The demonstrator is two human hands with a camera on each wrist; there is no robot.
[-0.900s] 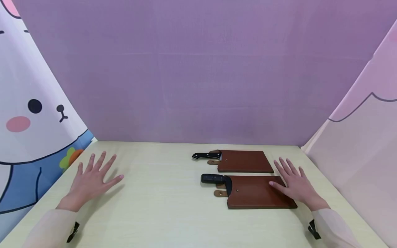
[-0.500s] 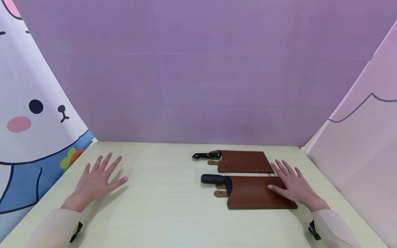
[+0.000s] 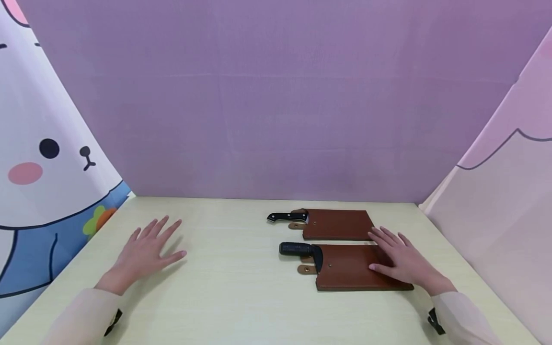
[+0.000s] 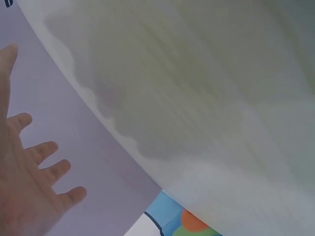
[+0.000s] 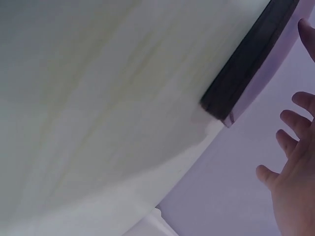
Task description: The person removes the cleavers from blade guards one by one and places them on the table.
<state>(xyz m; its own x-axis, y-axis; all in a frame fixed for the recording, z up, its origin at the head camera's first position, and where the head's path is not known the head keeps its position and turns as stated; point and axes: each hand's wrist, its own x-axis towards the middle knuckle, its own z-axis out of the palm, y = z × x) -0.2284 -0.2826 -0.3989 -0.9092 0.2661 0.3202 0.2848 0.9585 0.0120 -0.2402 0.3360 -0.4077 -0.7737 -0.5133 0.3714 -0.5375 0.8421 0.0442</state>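
Two knives lie on the pale table with their blades hidden in brown leather covers. The far knife has a black riveted handle pointing left, and its cover lies near the back edge. Closer to me, the other knife shows a ribbed black handle beside its larger cover. My right hand, fingers extended, hovers over the right end of the near cover; contact is not clear. My left hand is held over the table's left side, fingers spread, holding nothing. Its palm shows in the left wrist view.
Brown straps stick out from the covers' left ends. A purple backdrop rises behind the table. Printed cloths stand at the left and right.
My left hand has moved right and slightly toward me. My right hand has shifted a little left over the near cover. Both knives lie where they were.
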